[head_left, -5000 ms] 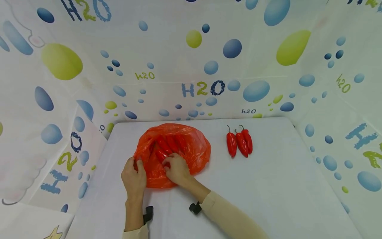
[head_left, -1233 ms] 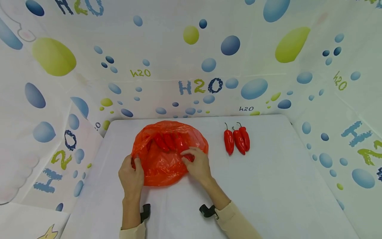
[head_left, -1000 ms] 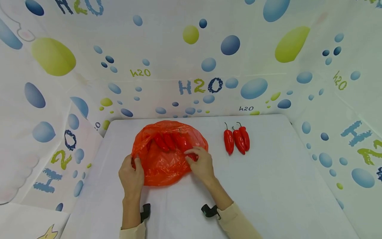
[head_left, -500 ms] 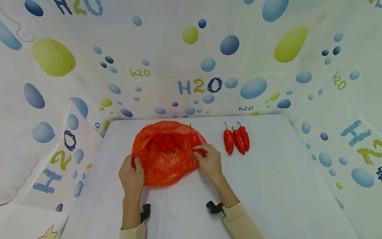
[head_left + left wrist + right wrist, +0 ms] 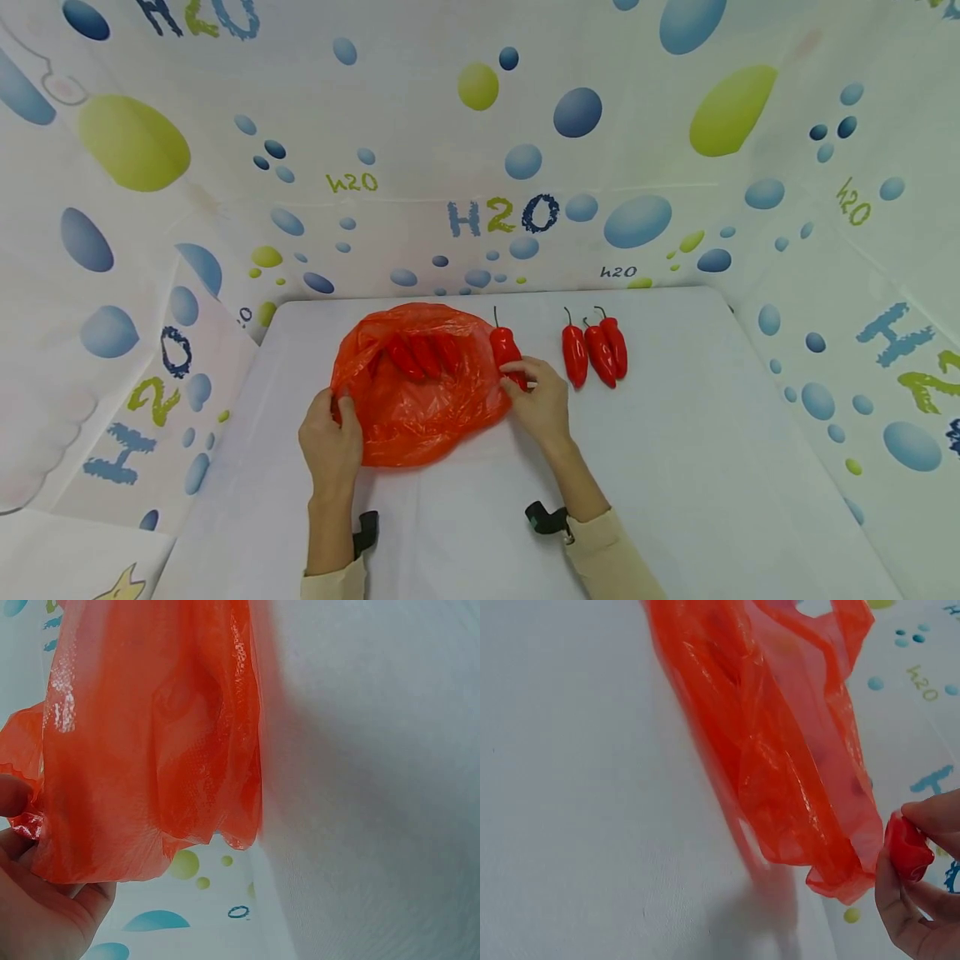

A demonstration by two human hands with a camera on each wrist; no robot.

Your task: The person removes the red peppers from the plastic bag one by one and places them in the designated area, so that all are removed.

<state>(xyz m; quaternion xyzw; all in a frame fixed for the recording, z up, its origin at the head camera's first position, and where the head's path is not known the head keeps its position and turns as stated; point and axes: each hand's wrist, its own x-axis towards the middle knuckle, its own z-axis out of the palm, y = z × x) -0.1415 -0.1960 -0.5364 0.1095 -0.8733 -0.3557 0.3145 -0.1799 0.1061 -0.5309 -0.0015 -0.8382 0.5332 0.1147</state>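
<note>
An orange-red plastic bag (image 5: 420, 417) lies with its mouth spread on the white table, several red chili peppers (image 5: 426, 357) inside it. My left hand (image 5: 330, 442) pinches the bag's left rim; the left wrist view shows its thumb and fingers (image 5: 15, 799) on the crumpled plastic. At the bag's right edge my right hand (image 5: 542, 404) holds one red chili pepper (image 5: 505, 343) by its lower part, stem pointing away. In the right wrist view that pepper's tip (image 5: 909, 851) sits between thumb and fingers, beside the bag.
To the right of the bag, three red chili peppers (image 5: 601, 354) lie side by side on the white table (image 5: 705, 450). White sheets printed with blue and green bubbles (image 5: 506, 218) rise behind the table and at both sides.
My right hand has lifted a chili pepper from inside the bag and carried it right, past the bag's rim. The left hand keeps its hold on the bag.
</note>
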